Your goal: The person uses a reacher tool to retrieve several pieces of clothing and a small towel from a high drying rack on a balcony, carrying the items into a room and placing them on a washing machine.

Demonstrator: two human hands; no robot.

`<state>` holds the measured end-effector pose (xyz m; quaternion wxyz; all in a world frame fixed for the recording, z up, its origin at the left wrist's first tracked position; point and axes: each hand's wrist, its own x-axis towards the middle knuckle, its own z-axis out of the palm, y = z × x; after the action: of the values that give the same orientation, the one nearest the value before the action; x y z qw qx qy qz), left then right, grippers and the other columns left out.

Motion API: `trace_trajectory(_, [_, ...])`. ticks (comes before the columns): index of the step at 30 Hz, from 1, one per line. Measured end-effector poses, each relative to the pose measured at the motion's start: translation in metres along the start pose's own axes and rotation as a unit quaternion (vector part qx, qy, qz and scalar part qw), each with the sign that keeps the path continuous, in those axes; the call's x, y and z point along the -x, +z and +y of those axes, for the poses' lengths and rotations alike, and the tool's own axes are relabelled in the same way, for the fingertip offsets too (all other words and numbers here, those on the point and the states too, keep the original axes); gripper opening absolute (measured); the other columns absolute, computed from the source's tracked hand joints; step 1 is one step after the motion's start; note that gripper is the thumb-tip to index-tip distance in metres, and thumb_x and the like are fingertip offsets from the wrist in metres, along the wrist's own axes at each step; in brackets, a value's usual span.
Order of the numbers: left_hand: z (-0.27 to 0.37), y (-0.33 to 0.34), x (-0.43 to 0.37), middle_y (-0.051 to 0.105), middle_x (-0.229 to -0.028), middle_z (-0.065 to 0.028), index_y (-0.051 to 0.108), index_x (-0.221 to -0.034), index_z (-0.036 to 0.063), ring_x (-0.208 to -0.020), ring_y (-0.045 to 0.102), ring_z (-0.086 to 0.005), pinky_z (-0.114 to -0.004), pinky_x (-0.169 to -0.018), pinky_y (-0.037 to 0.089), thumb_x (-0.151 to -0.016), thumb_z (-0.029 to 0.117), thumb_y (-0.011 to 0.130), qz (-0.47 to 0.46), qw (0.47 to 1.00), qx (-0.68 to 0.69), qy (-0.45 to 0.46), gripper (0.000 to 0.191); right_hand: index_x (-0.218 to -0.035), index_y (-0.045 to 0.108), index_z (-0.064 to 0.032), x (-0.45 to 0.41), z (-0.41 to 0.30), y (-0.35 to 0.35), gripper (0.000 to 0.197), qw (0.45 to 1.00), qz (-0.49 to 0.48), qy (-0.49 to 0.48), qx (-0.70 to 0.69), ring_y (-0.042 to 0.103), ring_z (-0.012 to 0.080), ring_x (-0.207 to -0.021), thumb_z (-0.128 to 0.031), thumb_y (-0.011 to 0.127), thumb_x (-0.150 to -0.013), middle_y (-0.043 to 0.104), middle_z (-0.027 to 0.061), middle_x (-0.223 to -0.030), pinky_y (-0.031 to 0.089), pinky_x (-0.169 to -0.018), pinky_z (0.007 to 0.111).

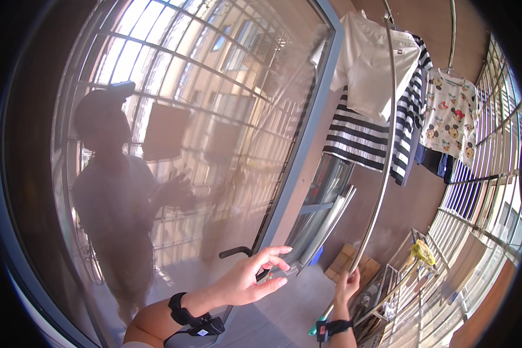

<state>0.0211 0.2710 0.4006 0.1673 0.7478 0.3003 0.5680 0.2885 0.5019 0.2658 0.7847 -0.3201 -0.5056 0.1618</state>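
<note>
My right hand [347,285] grips a long metal pole [380,191] near its lower end, where a green grip shows. The pole slants up past hanging clothes, its top beyond a pair of cream shorts [374,61]. Whether its tip touches a hanger I cannot tell. My left hand [256,276] is held with its fingers apart and nothing in it, in front of the handle of the glass door. Behind the shorts hang a black-and-white striped garment [356,135] and a cartoon-print shirt [450,115].
A blue-framed glass door [304,122] fills the left, reflecting a person. Metal window bars [465,195] run down the right. A metal rack [387,287] with a yellow item [423,253] stands below them. Flattened cardboard [341,263] and leaning white strips [330,222] are by the wall.
</note>
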Motion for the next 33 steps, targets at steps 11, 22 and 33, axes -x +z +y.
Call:
trace_trajectory(11, [-0.014, 0.041, -0.04, 0.056, -0.095, -0.0062, 0.045, -0.11, 0.0035, -0.091, 0.053, -0.0135, -0.027, -0.079, 0.041, -0.074, 0.008, 0.06, 0.049, 0.997, -0.046, 0.036, 0.039, -0.06, 0.038, -0.0018, -0.107, -0.035, -0.014, 0.029, 0.973, 0.007, -0.049, 0.226, 0.032, 0.01, -0.047, -0.018, 0.059, -0.072, 0.034, 0.0026, -0.048, 0.031, -0.043, 0.029])
trace_trajectory(22, [-0.05, 0.075, -0.245, 0.036, -0.122, -0.0173, 0.04, -0.115, 0.004, -0.117, 0.033, -0.0318, -0.037, -0.094, 0.031, -0.074, 0.017, 0.058, 0.178, 0.864, -0.392, 0.261, 0.046, -0.052, 0.03, -0.0052, 0.105, 0.039, -0.22, 0.038, 0.951, -0.077, 0.14, 0.266, 0.026, 0.0059, -0.044, -0.013, 0.062, -0.07, 0.027, 0.0008, -0.045, 0.025, -0.038, 0.026])
trace_trajectory(33, [-0.088, 0.119, -0.296, 0.03, -0.05, 0.0086, 0.055, -0.088, 0.004, -0.04, 0.022, -0.0012, -0.017, -0.037, 0.014, -0.085, 0.025, 0.049, -0.273, 0.929, 0.029, -0.248, 0.022, -0.052, 0.041, -0.0009, 0.187, 0.045, -0.33, 0.03, 0.832, -0.075, 0.153, 0.528, 0.041, 0.0115, -0.044, -0.021, 0.06, -0.064, 0.039, 0.0053, -0.043, 0.035, -0.044, 0.034])
